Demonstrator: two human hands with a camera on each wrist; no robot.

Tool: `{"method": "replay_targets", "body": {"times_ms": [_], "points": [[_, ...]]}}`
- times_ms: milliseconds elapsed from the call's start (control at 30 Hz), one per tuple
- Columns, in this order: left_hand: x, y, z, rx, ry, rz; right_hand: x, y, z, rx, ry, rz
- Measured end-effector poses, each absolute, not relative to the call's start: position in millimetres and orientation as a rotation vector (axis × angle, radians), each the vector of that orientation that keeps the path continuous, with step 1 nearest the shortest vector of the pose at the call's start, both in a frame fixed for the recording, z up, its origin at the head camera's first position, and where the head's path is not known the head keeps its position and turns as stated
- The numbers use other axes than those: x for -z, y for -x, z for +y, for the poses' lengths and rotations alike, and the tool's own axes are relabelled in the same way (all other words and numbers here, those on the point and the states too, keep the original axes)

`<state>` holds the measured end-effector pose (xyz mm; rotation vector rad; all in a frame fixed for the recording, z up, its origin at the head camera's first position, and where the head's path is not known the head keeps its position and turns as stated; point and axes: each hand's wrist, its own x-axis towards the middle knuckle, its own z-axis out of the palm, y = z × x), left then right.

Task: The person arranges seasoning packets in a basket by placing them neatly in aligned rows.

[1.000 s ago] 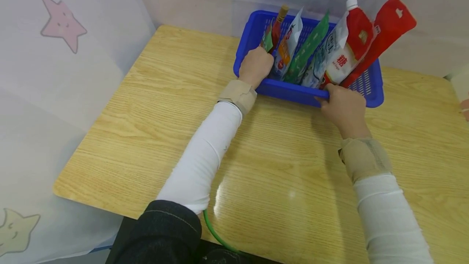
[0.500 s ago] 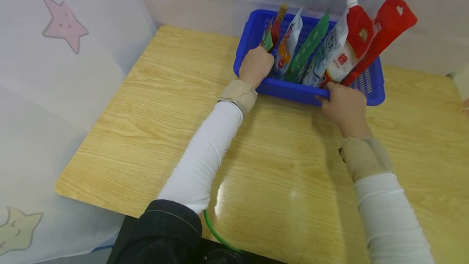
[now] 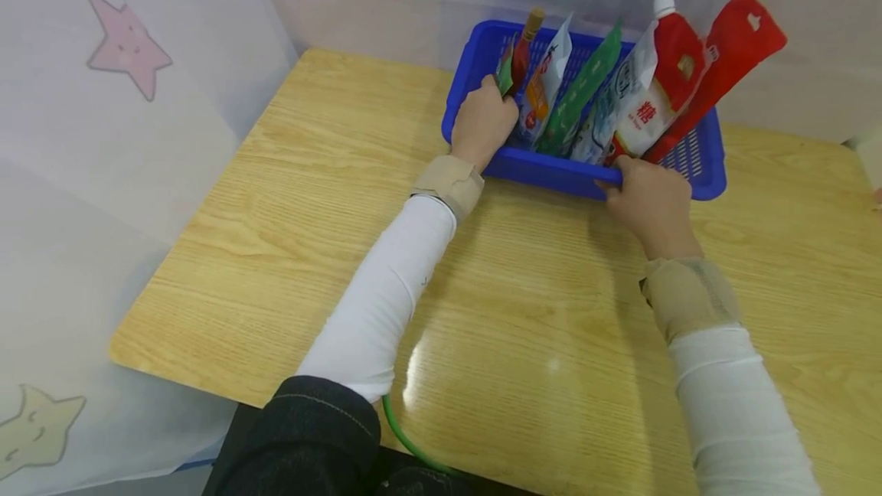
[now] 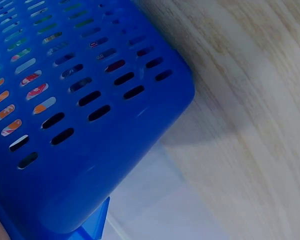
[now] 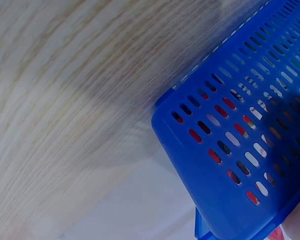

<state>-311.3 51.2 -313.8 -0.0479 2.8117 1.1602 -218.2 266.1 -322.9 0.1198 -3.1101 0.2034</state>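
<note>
A blue plastic basket [image 3: 544, 168] with slotted sides stands near the back of the table. My left hand [image 3: 485, 122] grips its near rim toward the left corner, its fingers over the edge and out of sight inside. Farther right on the same rim, my right hand [image 3: 651, 201] holds on, thumb outside. Upright in the basket are a bottle with a gold cap [image 3: 533, 24], a pale packet [image 3: 548, 75], a green packet [image 3: 586, 90], a clear-and-white bag [image 3: 616, 102], a red-and-white spouted pouch [image 3: 661, 90] and a tall red bag [image 3: 740, 44]. A small green packet [image 3: 506, 76] is right by my left fingers.
The wood-grain table [image 3: 289, 251] reaches to a pale wall covering [image 3: 358, 6] behind the basket. Another pale sheet with printed stars [image 3: 131, 44] hangs at the left. A green cable [image 3: 409, 442] runs at the table's front edge below my left sleeve.
The basket and my right hand hold nearly the same place. My left hand's knuckles have risen slightly beside the small green packet. The head view has shifted a little.
</note>
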Motion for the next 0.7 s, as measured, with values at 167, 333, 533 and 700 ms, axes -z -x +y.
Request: {"method": "replay_targets", "body": {"times_ms": [167,333,533,700], "points": [[317.6,311.7,50.5,-1.281,0.004,2.823,324.5,219.4,267.7,-0.202,-0.116,-3.119],[320.7,311.1,51.5,-1.385,-0.089,2.83,326.5,220.1,269.6,-0.199,-0.112,-3.117],[321.8,311.5,52.4,-1.412,-0.102,2.842,329.6,220.8,270.6,-0.192,-0.131,-3.104],[321.8,312.7,53.4,-1.4,-0.073,2.83,329.9,221.0,271.1,-0.201,-0.136,-3.088]]}}
